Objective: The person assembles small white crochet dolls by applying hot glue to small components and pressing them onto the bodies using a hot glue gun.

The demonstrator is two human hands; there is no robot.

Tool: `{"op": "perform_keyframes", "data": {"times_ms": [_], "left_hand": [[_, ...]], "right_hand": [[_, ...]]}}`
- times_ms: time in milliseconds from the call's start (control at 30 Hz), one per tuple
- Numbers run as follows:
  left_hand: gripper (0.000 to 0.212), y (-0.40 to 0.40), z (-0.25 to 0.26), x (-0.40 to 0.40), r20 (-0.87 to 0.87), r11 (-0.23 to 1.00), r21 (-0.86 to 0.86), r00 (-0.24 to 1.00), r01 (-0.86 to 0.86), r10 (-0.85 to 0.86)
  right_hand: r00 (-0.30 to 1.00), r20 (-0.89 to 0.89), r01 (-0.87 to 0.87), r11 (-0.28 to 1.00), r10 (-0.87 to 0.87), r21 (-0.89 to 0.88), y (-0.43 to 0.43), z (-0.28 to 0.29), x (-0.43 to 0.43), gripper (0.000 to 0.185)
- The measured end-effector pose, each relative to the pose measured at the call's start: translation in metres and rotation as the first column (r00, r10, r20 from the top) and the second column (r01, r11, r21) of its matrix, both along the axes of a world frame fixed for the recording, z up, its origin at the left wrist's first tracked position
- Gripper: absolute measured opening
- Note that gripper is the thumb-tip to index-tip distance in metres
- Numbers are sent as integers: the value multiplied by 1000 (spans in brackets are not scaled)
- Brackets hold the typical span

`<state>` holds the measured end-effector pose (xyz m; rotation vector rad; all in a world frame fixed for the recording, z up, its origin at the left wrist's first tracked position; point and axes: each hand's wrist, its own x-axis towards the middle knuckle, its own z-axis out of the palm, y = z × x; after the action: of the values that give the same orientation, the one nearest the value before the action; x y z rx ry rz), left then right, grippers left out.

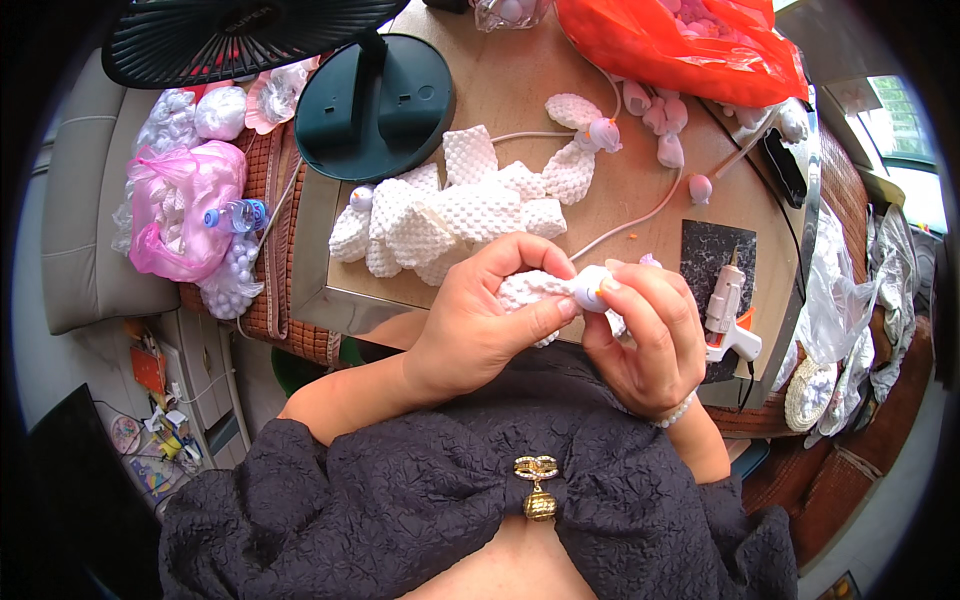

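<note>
Close to my body, my left hand pinches a white crocheted piece beside a small round head with an orange beak and drawn marks. My right hand grips that head from the other side, fingertips on its face. More white crocheted pieces lie heaped beyond my left hand, a similar small head among them. A finished-looking figure with crocheted wings and a pale pink head lies farther back. To the right, a white and orange hot glue gun rests on a dark marbled tile.
A black fan stands at the back left. An orange-red plastic bag of pink pieces lies at the back right. Pale cords, pink bud-shaped pieces and a black object are on the table. A pink bag and water bottle sit left.
</note>
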<state>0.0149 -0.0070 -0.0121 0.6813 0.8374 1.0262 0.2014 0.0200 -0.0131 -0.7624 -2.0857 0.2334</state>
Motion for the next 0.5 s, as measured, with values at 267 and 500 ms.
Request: {"op": "perform_keyframes", "data": {"times_ms": [267,500], "left_hand": [[20,4,3,-4,-86,996,87,996,37,-30],[17,4,6,-1,58,997,-56,997,55,-52]], "right_hand": [[1000,-20,15,999,-16,-30,0,0,1,42],[1000,-12,6,999,-7,-43,1,0,2,41]]}}
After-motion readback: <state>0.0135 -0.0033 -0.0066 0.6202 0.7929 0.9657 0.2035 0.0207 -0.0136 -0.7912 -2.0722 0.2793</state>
